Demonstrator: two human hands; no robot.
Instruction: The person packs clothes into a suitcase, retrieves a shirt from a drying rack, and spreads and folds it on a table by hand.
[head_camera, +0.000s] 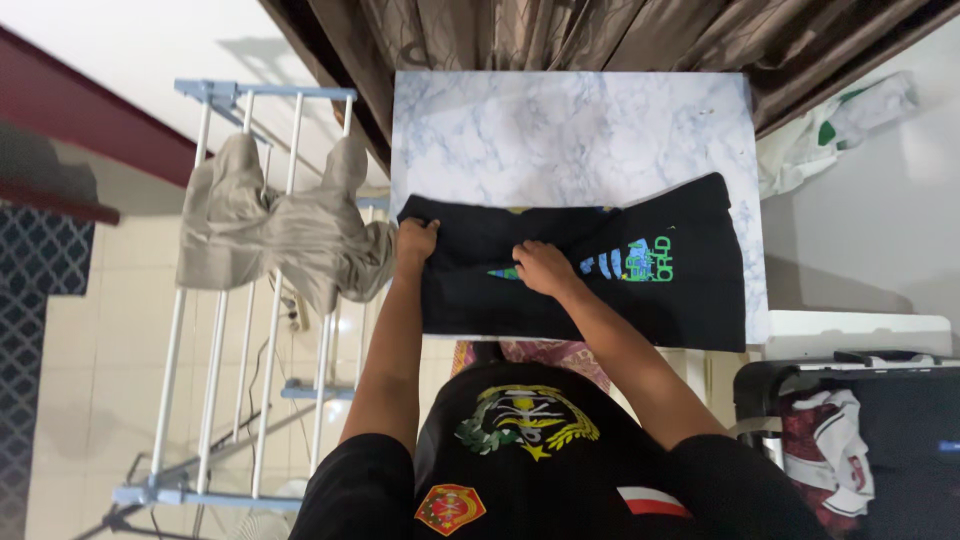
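Note:
A black T-shirt (690, 280) with a green and blue print lies folded on a white marble-patterned table (570, 130), hanging slightly over the near edge. My left hand (415, 243) grips the shirt's left edge, fingers curled into the cloth. My right hand (543, 268) pinches the fabric near the shirt's middle, just left of the print. Both forearms reach forward from my black shirt at the bottom of the view.
A light-blue and white drying rack (250, 300) stands to the left with a beige garment (280, 225) draped over it. Brown curtains (600, 30) hang behind the table. A white and green cloth (840, 125) lies at right; a dark bin with clothes (830, 430) sits at lower right.

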